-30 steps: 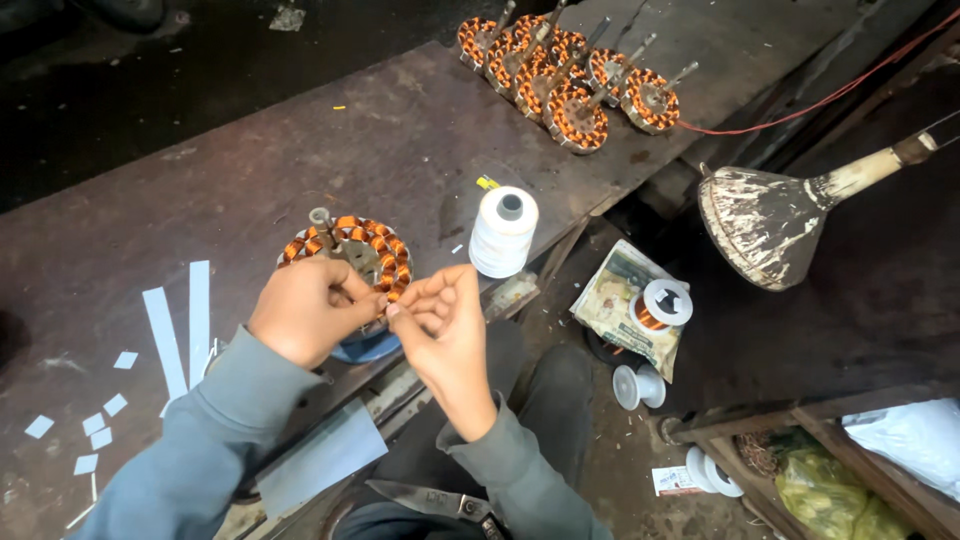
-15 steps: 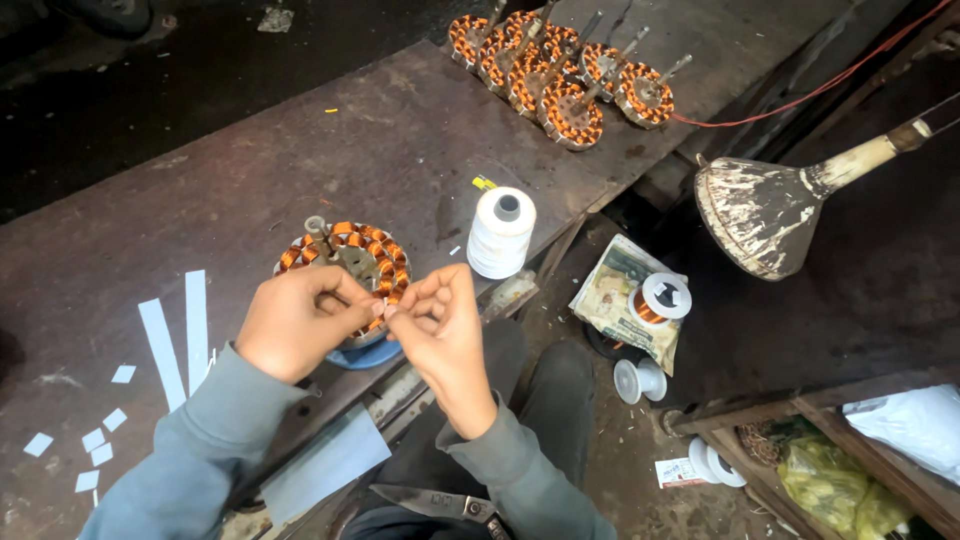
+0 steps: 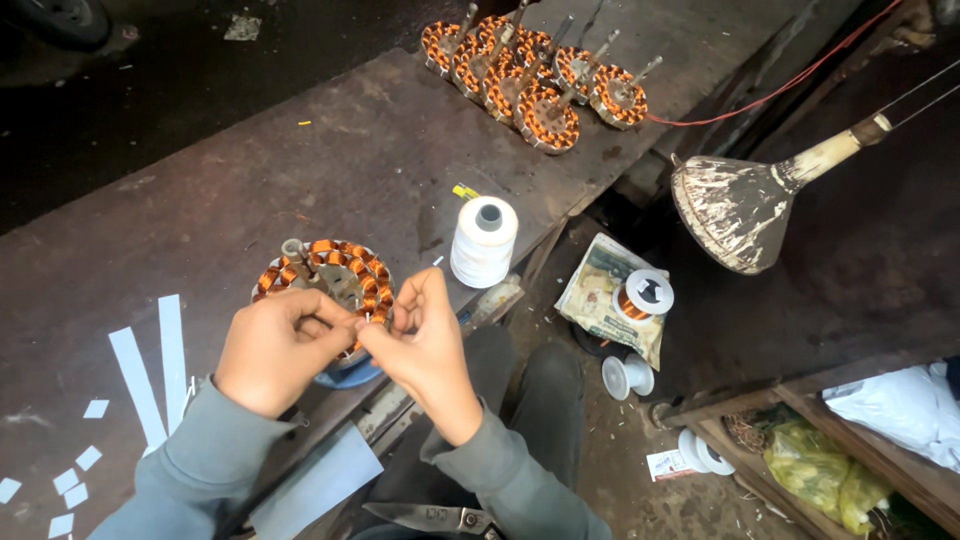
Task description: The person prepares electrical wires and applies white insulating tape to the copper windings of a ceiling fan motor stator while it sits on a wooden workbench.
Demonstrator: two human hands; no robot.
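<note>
The wound stator [image 3: 325, 275] lies just beyond both hands on the bench [image 3: 250, 170]; left hand [image 3: 275, 350] and right hand [image 3: 425, 340] meet at its near edge, fingertips pinched closed, seemingly on fine wire.

Dim, even light from above; sharp centre, dark corners, soft shadows.

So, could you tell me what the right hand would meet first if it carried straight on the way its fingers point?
Probably the left hand, whose fingertips it nearly touches; beyond that, the copper-wound stator. The right hand points left; depth is unclear.
</note>
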